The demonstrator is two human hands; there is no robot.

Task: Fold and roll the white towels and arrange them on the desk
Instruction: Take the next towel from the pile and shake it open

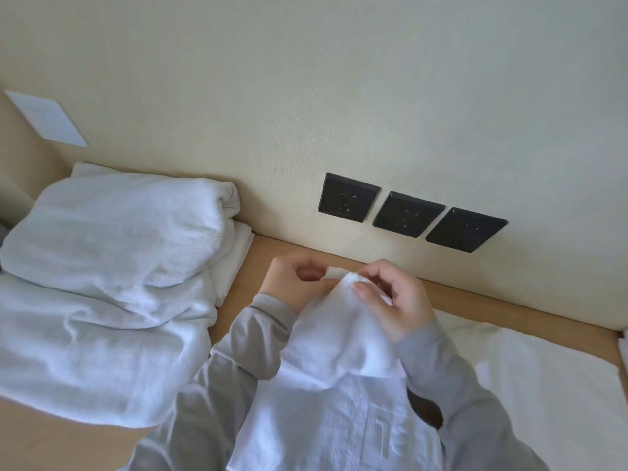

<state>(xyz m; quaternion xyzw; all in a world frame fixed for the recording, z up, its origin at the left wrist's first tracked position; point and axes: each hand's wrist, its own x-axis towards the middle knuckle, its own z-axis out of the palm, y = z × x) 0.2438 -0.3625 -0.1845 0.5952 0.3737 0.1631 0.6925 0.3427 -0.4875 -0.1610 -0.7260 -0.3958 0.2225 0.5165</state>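
Where the white towel (339, 341) peaks above the surface (258, 263), left grip (295, 277) and right grip (390, 300) both pinch its top corner, fingers curled; towel pile (102, 266) alongside, left

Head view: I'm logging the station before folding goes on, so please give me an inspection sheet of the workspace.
Surface: wooden desk, set against the wall.
Job's things: one white towel held up by its top edge; heaped towel pile on the left; flat towel spread on the right.
Clutter: nothing seen.
Hands: left hand and right hand both pinch the held towel's top edge.
Cables: nothing seen.
Surroundings: cream wall, three dark sockets with nothing plugged in, a white plate at upper left.
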